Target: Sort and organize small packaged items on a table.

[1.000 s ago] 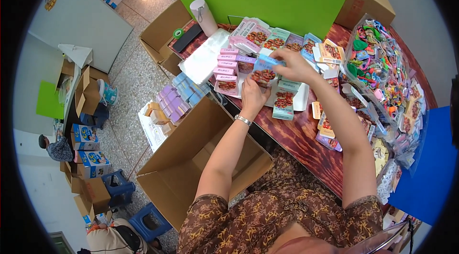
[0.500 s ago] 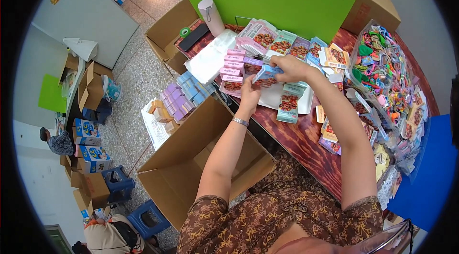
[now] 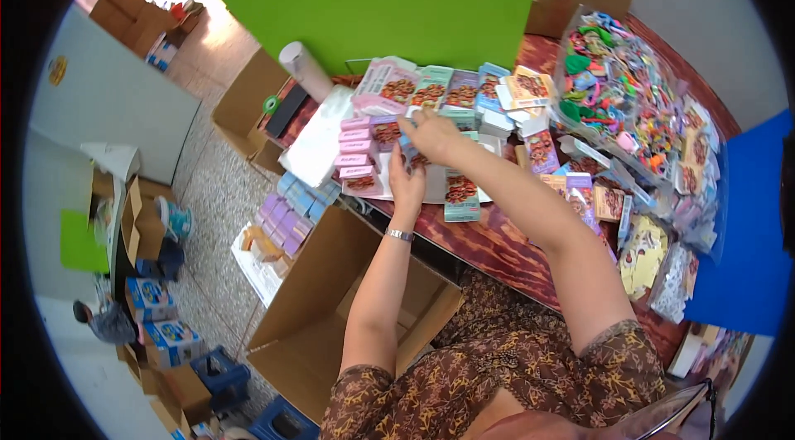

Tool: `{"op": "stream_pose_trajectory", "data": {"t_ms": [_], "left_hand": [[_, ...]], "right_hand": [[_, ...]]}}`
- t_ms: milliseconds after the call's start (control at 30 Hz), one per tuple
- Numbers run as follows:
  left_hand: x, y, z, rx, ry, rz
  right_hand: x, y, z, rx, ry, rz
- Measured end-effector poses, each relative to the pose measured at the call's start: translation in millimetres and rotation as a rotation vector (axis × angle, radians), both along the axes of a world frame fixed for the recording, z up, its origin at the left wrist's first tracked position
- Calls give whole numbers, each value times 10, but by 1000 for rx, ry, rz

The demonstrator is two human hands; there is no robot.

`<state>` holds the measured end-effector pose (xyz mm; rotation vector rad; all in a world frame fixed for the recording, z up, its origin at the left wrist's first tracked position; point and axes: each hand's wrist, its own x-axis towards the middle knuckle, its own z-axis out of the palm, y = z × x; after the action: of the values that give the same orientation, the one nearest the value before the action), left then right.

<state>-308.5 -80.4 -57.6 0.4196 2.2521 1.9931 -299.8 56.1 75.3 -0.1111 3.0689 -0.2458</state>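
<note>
A small blue printed carton (image 3: 407, 148) is upright between my hands, over a white tray (image 3: 424, 183). From below, my left hand (image 3: 407, 189) grips it with the fingers around its side. My right hand (image 3: 434, 138) is closed at the carton's upper end and hides much of it. Just left of my hands, pink cartons (image 3: 356, 147) stand stacked on the tray, with a purple carton (image 3: 384, 132) beside them. A green carton (image 3: 462, 196) lies to the right of my left hand, partly over the tray's near edge.
Flat-stacked cartons (image 3: 431, 88) line the green panel. Bags of colourful trinkets (image 3: 617, 100) and loose cartons (image 3: 609, 202) cover the table's right. A large open cardboard box (image 3: 319, 291) stands below the table edge. Another person (image 3: 112, 326) is at the far left.
My view has turned, so the table scene sits further left. My right hand has shifted over the blue carton's top and covers more of it; the left still holds it.
</note>
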Motion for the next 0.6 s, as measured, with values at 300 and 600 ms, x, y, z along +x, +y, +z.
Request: {"op": "stream_pose_trajectory", "data": {"t_ms": [300, 600], "left_hand": [[-38, 222, 38, -152, 157, -179], [-90, -7, 215, -227, 15, -129]], "right_hand": [[531, 199, 345, -138, 176, 0], [2703, 1464, 672, -249, 472, -350]]}}
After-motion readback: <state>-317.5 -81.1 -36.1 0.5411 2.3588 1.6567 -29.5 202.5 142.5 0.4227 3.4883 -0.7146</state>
